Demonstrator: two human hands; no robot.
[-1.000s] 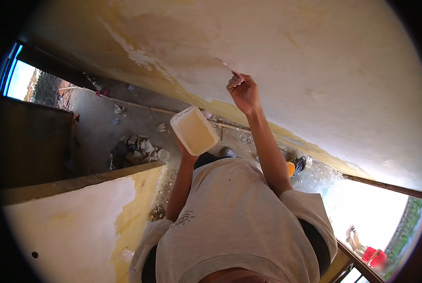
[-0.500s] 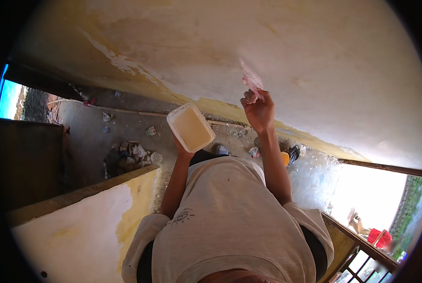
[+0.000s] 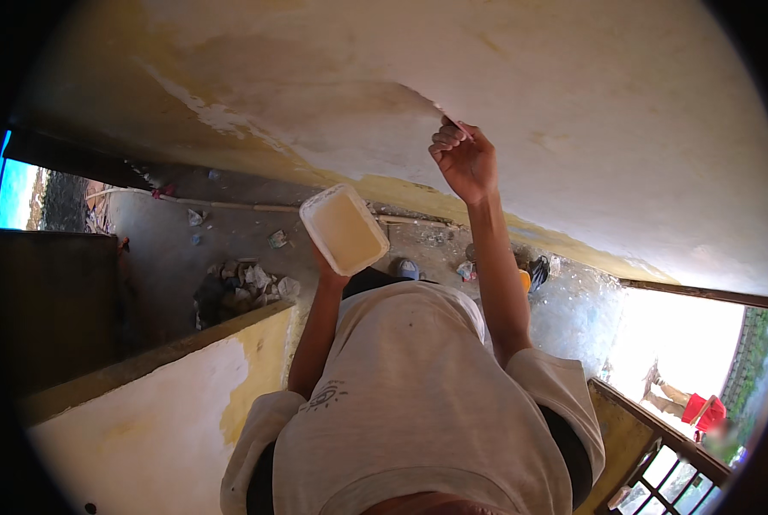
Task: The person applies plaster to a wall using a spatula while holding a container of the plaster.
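Observation:
Gripped by my left hand (image 3: 325, 264) is a white rectangular plastic container (image 3: 343, 227) with a pale cream substance inside, held out in front of my shirt. My right hand (image 3: 465, 159) is raised higher, closed on a thin pinkish flat piece (image 3: 453, 120) that lies at or very near the patchy wall (image 3: 624, 137), where a narrow dark line runs up-left from it. Whether the piece touches the wall is hard to tell.
A long pole (image 3: 229, 204) lies along the wall's foot, with scattered litter and a debris pile (image 3: 238, 287). A low yellow-and-white partition (image 3: 144, 386) stands at lower left, and a dark bag (image 3: 538, 273) lies right. Openings at left and right show daylight; a barred grille (image 3: 671, 481) is at lower right.
My right hand, with the pink piece, first moved right and off the wall, then back up toward it, turning the piece edge-on. The container has shifted slightly left in view.

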